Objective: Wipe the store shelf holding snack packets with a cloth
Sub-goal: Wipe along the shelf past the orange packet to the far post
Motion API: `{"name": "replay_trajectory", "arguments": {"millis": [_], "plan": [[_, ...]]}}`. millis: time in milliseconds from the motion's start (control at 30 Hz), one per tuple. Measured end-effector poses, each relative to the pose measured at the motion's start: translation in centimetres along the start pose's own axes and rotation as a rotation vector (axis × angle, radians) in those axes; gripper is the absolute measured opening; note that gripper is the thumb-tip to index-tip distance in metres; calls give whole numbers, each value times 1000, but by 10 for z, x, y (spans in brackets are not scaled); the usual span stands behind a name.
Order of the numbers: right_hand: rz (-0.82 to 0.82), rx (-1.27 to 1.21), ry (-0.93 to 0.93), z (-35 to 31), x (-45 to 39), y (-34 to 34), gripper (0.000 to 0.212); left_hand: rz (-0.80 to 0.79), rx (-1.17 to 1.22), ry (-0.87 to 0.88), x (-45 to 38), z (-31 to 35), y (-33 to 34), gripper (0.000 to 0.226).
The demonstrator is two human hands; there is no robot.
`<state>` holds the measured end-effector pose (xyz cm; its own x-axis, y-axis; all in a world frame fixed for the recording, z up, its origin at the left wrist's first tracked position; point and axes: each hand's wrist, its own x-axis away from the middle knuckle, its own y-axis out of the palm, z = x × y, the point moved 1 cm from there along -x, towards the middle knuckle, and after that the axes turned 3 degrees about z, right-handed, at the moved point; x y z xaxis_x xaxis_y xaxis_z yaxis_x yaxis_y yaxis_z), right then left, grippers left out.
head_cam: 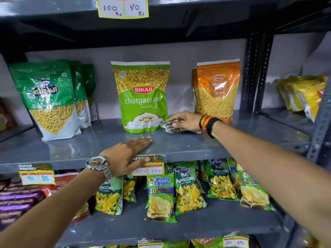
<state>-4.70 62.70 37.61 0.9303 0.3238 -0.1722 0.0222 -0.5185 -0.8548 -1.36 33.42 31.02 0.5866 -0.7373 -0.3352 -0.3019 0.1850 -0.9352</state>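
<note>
Your right hand (186, 120) presses a crumpled dark-and-white patterned cloth (170, 126) flat onto the grey painted metal shelf (179, 145). The fingers (176, 118) curl closed over the cloth, thumb beneath its near edge, so the cloth is held. The cloth lies in the gap between the upright green Bikaji chatpata sev packet (142, 97) and the orange Bikaji moong dal packet (215, 93), touching or just beside the base of the green packet; contact cannot be confirmed.

Your left hand (128, 154) rests flat and empty on the front lip of the shelf, fingers extended, thumb over the yellow paper price tag (152, 167).

The shelf's long axis runs left to right. Bare shelf lies in front of the packets, towards you and leftward. The right hand is nearer and already has the cloth. A likely next stroke runs along the front strip; keep clear of the green packet, which may tip.
</note>
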Motion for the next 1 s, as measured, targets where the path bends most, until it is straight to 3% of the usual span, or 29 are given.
{"name": "replay_trajectory", "arguments": {"millis": [100,200,300,400,567,700,833,1000], "plan": [[45,92,52,1,-14,17,35,-9,3,-10,-1,0,-1,72],[23,124,-75,-12,10,26,35,-9,6,-10,0,0,-3,73],[-138,45,-180,-21,63,15,34,-12,0,-12,2,3,-5,76],[-257,53,-158,-20,87,-14,34,-16,-1,-23,0,4,-6,76],[70,53,51,25,62,-34,31,-24,-12,-48,2,8,-8,75],[89,77,29,25,79,-10,32,-38,-2,-53,2,8,-7,76],[-108,48,-40,9,116,-24,31,-26,-11,-34,-14,27,-5,78],[176,58,101,47,84,-50,31,-6,-14,11,-68,80,7,78]]}}
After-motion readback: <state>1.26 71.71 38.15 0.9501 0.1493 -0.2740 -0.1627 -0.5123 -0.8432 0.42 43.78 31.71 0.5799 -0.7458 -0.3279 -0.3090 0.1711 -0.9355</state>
